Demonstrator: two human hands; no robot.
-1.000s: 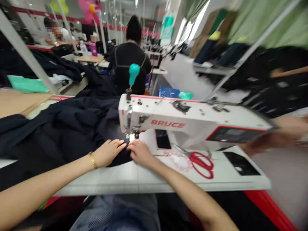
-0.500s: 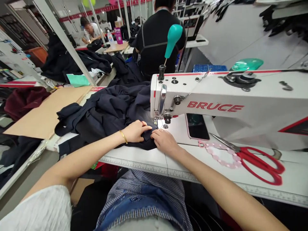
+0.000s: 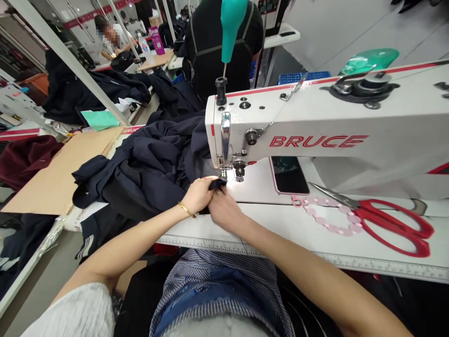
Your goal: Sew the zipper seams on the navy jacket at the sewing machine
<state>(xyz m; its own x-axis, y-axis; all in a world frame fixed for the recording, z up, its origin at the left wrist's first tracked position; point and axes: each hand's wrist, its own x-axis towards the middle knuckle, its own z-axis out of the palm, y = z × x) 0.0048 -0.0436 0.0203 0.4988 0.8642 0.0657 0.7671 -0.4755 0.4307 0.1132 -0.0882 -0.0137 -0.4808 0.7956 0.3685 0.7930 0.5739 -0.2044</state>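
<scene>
A dark navy garment (image 3: 154, 164) lies bunched on the left of the sewing machine (image 3: 315, 126). My left hand (image 3: 199, 194), with a gold bracelet at the wrist, is closed on an edge of the garment just in front of the presser foot (image 3: 223, 173). Close against it, my right hand (image 3: 224, 208) grips the same raised, folded edge. Fingertips of both hands are partly hidden by the cloth and by each other. A small lamp lights the bed beside the needle.
Right of the needle lie a phone (image 3: 289, 175), a pink beaded strap (image 3: 326, 215) and red-handled scissors (image 3: 396, 227). A measuring tape (image 3: 217, 243) runs along the table's front edge. Brown board (image 3: 66, 164) is at left. A co-worker in black (image 3: 220, 51) sits beyond the machine.
Both hands have drawn closer together, and the garment's edge is now lifted and folded between them. The right hand moved left and slightly nearer. The whole view has shifted a little.
</scene>
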